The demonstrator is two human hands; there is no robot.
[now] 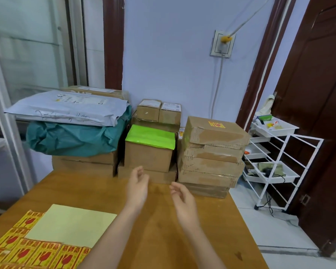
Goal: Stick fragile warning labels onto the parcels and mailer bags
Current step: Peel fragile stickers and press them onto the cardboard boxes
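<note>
Two empty hands [159, 188] hover before three parcel stacks [211, 152].

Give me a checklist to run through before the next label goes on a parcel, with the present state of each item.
1. Left hand free: ok, holds nothing.
2. Right hand free: ok, holds nothing.
3. Label sheets close by on the table: ok.
4. Top box of the right stack labelled: ok, yellow sticker on it.
5. Green-topped box labelled: not ok, no sticker seen.
6. Grey mailer bag labelled: cannot tell.

white trolley [275, 167] — wall socket [222, 44]
</note>
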